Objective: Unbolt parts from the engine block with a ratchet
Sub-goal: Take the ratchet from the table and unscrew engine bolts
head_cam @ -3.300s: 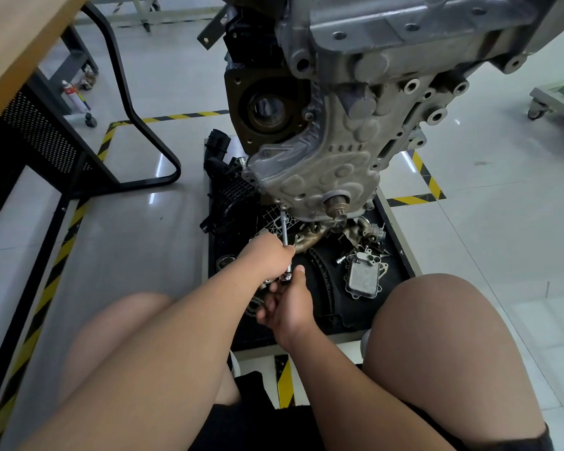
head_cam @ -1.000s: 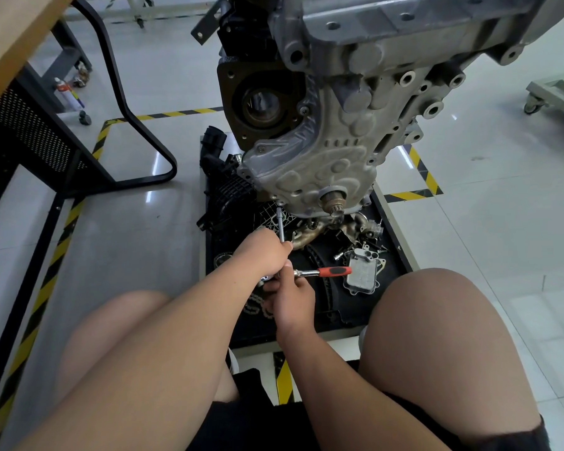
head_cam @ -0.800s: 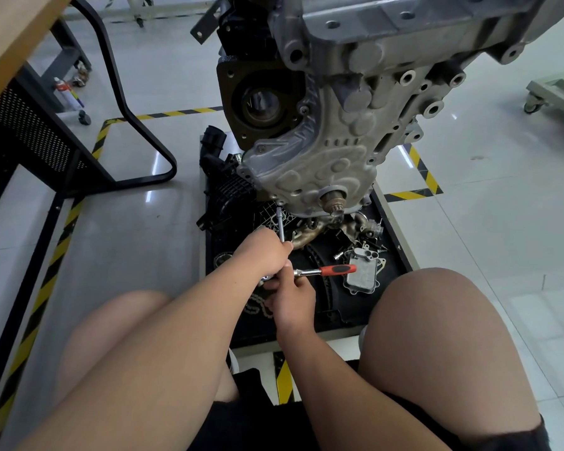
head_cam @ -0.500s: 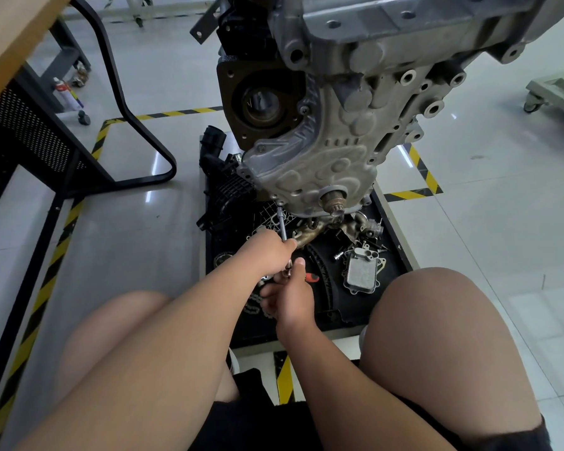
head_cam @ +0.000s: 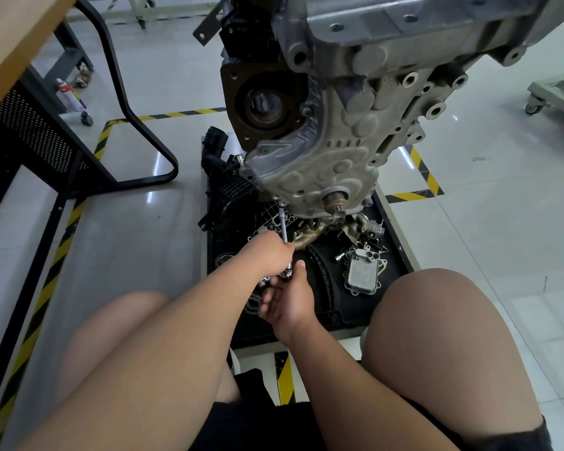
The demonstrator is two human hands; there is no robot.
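Note:
The grey engine block hangs above a black tray of removed parts. A thin steel extension bar runs from a bolt on the cover's lower left edge down into my left hand, which grips it. Just below, my right hand holds the ratchet head. Its red handle is hidden under the palm.
Loose bolts, a silver oil cooler, a manifold and a black plastic housing lie in the tray. A black-legged wooden bench stands at left. My bare knees flank the tray's near edge. Yellow-black tape marks the floor.
My right hand has swung the ratchet handle from pointing right back toward me, so the red grip has gone from sight. My left hand still steadies the extension bar.

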